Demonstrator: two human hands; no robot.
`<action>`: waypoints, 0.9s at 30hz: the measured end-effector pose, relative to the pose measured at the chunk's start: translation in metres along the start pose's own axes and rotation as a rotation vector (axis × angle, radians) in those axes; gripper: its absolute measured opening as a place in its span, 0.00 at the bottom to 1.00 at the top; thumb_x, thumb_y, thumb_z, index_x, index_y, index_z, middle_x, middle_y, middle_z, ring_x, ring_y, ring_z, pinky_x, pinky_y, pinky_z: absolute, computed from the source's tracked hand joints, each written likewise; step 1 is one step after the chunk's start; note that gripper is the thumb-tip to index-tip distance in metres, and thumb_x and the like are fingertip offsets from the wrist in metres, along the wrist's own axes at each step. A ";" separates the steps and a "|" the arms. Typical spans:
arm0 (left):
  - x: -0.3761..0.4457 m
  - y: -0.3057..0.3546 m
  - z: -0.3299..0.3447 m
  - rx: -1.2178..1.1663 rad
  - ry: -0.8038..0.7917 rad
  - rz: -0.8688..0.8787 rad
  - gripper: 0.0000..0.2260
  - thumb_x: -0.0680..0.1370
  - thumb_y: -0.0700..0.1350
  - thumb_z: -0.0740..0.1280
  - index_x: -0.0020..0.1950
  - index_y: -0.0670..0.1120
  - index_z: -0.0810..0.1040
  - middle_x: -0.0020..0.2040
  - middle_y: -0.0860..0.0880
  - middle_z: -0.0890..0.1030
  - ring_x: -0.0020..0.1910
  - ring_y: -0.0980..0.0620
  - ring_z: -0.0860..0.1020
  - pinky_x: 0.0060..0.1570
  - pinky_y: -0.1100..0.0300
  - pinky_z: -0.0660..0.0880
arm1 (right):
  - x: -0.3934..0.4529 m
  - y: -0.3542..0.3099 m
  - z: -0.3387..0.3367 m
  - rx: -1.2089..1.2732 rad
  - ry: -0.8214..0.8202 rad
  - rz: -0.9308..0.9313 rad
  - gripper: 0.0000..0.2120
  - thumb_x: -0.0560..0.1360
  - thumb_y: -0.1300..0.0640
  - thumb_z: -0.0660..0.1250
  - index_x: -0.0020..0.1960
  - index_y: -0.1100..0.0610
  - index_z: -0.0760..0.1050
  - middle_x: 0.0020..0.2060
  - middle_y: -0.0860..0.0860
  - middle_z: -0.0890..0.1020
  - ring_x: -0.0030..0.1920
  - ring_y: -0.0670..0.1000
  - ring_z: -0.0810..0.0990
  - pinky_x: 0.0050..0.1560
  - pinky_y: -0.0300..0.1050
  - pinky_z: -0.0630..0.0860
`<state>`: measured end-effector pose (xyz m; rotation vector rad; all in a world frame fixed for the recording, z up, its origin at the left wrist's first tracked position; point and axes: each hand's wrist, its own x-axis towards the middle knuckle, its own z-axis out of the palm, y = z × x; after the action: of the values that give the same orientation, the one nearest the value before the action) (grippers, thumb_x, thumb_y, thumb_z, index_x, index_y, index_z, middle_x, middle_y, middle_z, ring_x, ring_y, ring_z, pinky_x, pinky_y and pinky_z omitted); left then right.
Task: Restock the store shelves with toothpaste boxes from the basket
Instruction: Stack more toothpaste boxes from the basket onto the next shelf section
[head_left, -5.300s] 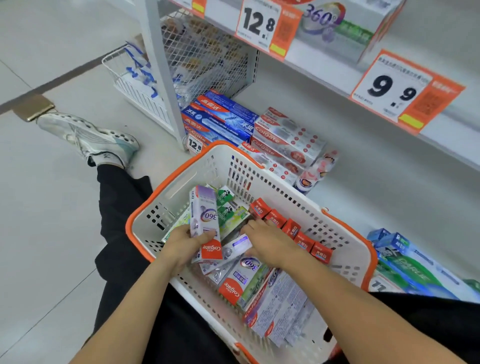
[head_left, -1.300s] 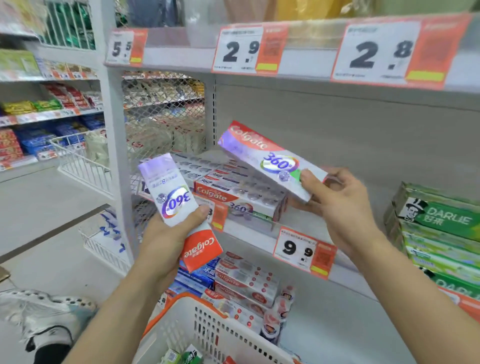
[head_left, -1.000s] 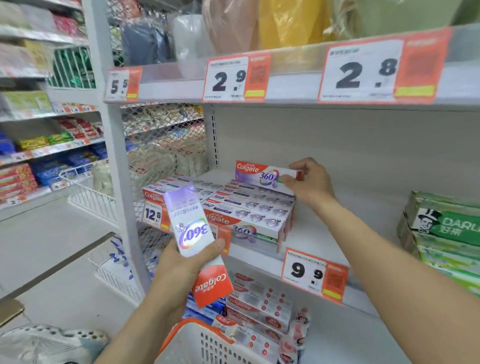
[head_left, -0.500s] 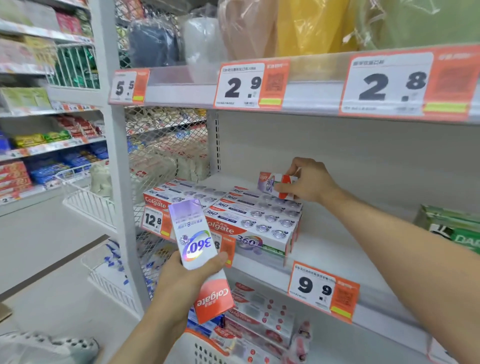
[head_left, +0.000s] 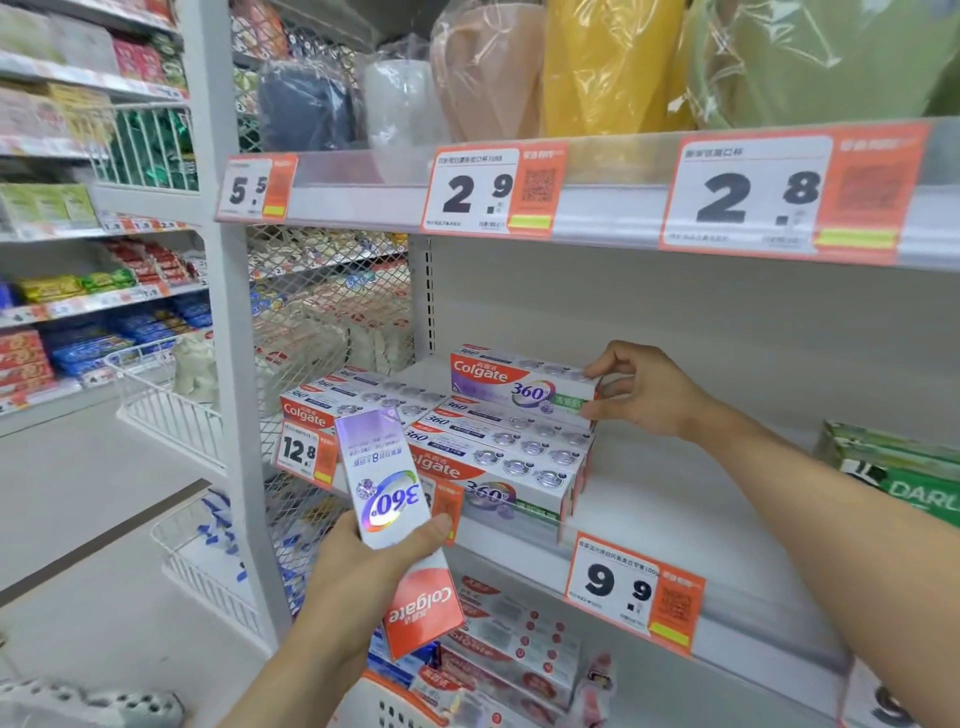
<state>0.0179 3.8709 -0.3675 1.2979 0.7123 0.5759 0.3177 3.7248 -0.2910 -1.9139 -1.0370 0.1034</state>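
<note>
1. My right hand (head_left: 644, 395) pinches the right end of a Colgate 360 box (head_left: 519, 387), thumb under the end and fingers curled over its top. The box lies lengthwise on top of the stacked boxes (head_left: 498, 457) on the middle shelf (head_left: 675, 514).
2. My left hand (head_left: 363, 566) grips a second toothpaste box (head_left: 395, 514), thumb across its face and fingers wrapped behind. It stands almost upright with the red Colgate end pointing down, so the print reads upside down. It is held in front of the shelf edge, not touching it.
3. This held box covers part of the shelf lip and one price label there, and it sits between me and the front row of the stack.
4. A second row of the same boxes (head_left: 358, 395) lies left of the stack, against the wire mesh divider (head_left: 322, 312).
5. Price tags hang on the lips: 12.8 (head_left: 301, 452) to the left, 9.9 (head_left: 631, 592) below my right forearm, and 5.5 (head_left: 254, 189), 2.9 (head_left: 493, 192) and 2.8 (head_left: 779, 197) on the shelf above.
6. Green Darlie boxes (head_left: 904, 473) stand at the far right of the middle shelf, well apart from the stack.
7. Plastic-wrapped goods (head_left: 597, 67) fill the top shelf.
8. The basket (head_left: 384, 701) shows only its orange rim at the bottom edge, below my left wrist, with more red-and-white boxes (head_left: 509, 654) on the lowest shelf behind it.
</note>
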 end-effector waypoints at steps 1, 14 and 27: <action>-0.001 0.001 0.000 0.007 0.004 -0.005 0.30 0.57 0.51 0.81 0.56 0.46 0.79 0.45 0.44 0.87 0.45 0.39 0.85 0.50 0.43 0.82 | -0.001 0.000 -0.002 -0.005 -0.005 -0.002 0.18 0.64 0.70 0.80 0.45 0.58 0.74 0.54 0.57 0.82 0.41 0.55 0.83 0.49 0.49 0.83; -0.005 0.022 -0.016 -0.063 -0.121 0.039 0.25 0.69 0.37 0.77 0.63 0.46 0.74 0.50 0.43 0.86 0.45 0.40 0.85 0.45 0.46 0.82 | -0.025 -0.063 0.010 -0.467 0.048 -0.219 0.18 0.70 0.53 0.77 0.58 0.50 0.77 0.56 0.47 0.78 0.54 0.48 0.79 0.57 0.46 0.75; -0.005 0.063 -0.088 1.137 0.012 0.893 0.23 0.68 0.55 0.78 0.62 0.60 0.78 0.53 0.63 0.82 0.50 0.61 0.79 0.44 0.65 0.74 | -0.049 -0.158 0.091 -0.038 -0.651 -0.011 0.21 0.73 0.40 0.70 0.55 0.55 0.82 0.46 0.64 0.84 0.34 0.52 0.83 0.39 0.49 0.81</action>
<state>-0.0508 3.9362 -0.3146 2.7282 0.4105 0.9301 0.1470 3.7870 -0.2395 -1.9495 -1.4749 0.7433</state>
